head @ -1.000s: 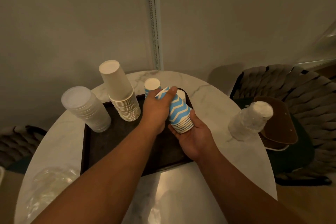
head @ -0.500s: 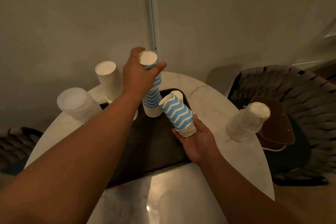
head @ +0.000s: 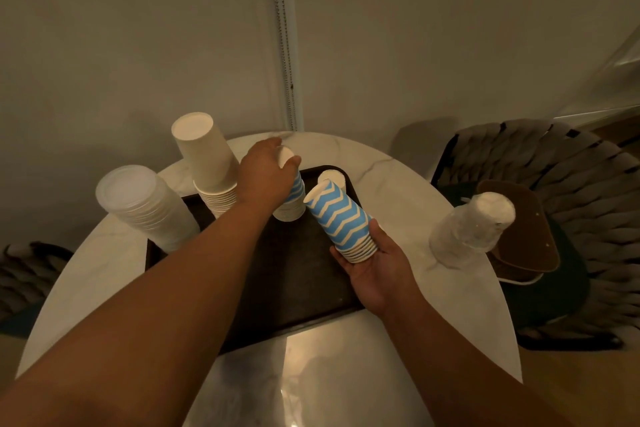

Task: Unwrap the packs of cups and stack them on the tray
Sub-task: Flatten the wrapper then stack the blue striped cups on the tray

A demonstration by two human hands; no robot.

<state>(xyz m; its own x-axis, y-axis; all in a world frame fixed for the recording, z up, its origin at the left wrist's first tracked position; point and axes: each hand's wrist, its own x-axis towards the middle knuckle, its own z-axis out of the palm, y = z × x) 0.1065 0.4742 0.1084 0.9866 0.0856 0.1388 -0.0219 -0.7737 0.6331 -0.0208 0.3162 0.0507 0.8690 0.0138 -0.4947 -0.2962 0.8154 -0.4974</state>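
A dark tray (head: 298,284) lies on the round marble table (head: 408,184). My left hand (head: 266,177) grips the top of a blue-and-white zigzag cup stack (head: 294,198) standing upside down at the tray's far side. My right hand (head: 377,263) holds a second zigzag cup stack (head: 337,215), tilted, by its rim end above the tray's right part. A tall white paper cup stack (head: 207,166) stands at the tray's far left. A small white cup (head: 332,178) stands behind the held stack.
A stack of clear plastic lids or cups (head: 145,204) leans at the tray's left edge. A wrapped pack of cups (head: 474,229) stands on the table's right side. Chairs (head: 554,191) stand to the right and left. A wall is close behind the table.
My left hand has brought its zigzag cups down from the air onto the stack at the tray's far side. My right hand with its stack has hardly moved.
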